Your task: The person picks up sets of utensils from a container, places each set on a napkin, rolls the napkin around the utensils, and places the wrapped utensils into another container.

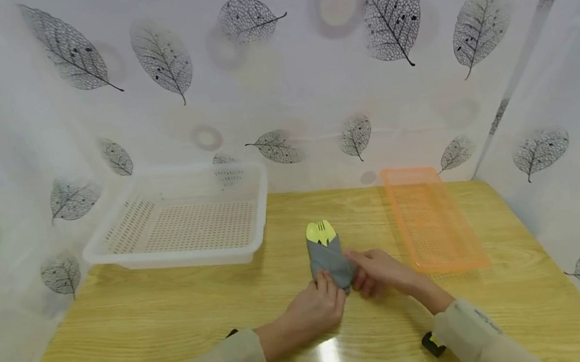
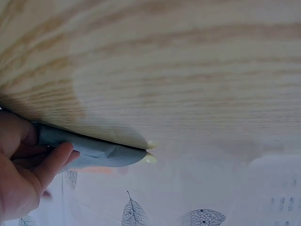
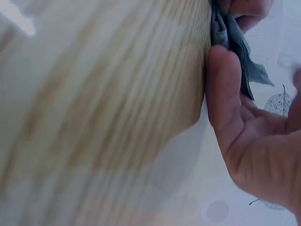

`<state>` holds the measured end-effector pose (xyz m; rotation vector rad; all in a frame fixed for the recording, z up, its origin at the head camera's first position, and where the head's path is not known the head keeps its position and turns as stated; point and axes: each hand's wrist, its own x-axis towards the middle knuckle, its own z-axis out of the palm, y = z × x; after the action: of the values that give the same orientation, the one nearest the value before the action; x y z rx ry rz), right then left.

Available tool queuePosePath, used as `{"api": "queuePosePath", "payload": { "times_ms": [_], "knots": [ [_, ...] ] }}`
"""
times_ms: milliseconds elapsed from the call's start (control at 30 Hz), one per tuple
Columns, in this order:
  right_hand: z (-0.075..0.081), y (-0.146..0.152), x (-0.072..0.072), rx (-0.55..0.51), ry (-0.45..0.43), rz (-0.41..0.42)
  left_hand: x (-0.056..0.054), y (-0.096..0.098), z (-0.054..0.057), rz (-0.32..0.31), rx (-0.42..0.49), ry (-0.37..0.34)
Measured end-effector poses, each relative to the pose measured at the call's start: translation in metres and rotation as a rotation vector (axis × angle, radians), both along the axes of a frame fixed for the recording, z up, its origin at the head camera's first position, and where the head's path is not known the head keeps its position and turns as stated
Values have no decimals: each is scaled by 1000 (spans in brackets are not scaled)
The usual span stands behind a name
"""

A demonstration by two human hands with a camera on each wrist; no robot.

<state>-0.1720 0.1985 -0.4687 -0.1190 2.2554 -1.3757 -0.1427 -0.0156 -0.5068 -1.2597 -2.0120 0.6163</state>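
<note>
A grey napkin (image 1: pixel 329 262), folded into a tapering pouch, lies on the wooden table. From its top stick out the yellow-green heads of a spoon (image 1: pixel 312 232) and a fork (image 1: pixel 324 231); their handles are hidden inside. My left hand (image 1: pixel 316 306) pinches the lower part of the pouch between thumb and fingers. At the pouch's right edge, my right hand (image 1: pixel 379 269) touches the cloth with its fingertips. Loose layers of the napkin (image 3: pixel 247 70) stand out beside those fingers in the right wrist view, where the hand is loosely spread.
A white perforated basket (image 1: pixel 180 258) stands at the back left of the wooden table (image 1: pixel 176 316). An orange shallow basket (image 1: pixel 436 217) sits to the right, just beyond the right hand. Leaf-printed curtains (image 1: pixel 278 86) enclose the back and sides.
</note>
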Motion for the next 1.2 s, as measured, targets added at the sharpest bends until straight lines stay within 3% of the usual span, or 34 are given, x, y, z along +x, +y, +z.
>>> {"api": "queuePosePath", "payload": {
  "times_ms": [133, 300, 433, 667, 900, 1033, 1133, 1200],
  "knots": [
    [-3, -4, -1, 21, 71, 8, 0, 0, 1, -4, 13, -2],
    [-5, -6, 1, 19, 80, -10, 1, 1, 1, -11, 12, -6],
    [-5, -9, 1, 71, 145, 38, 2, 1, 1, -8, 16, -7],
    [-5, -19, 2, 344, 469, 173, 3, 0, 2, -15, 24, 0],
    [-6, -37, 11, 587, 598, 155, 3, -3, 1, -23, 17, 23],
    [-8, -42, 16, 722, 700, 164, 2, -6, 5, -16, -22, -71],
    [-9, -44, 18, 815, 724, 184, 0, -7, 10, 14, -5, -205],
    [-10, -45, 18, 857, 735, 200, -3, -7, 12, 41, 59, -303]
  ]
}}
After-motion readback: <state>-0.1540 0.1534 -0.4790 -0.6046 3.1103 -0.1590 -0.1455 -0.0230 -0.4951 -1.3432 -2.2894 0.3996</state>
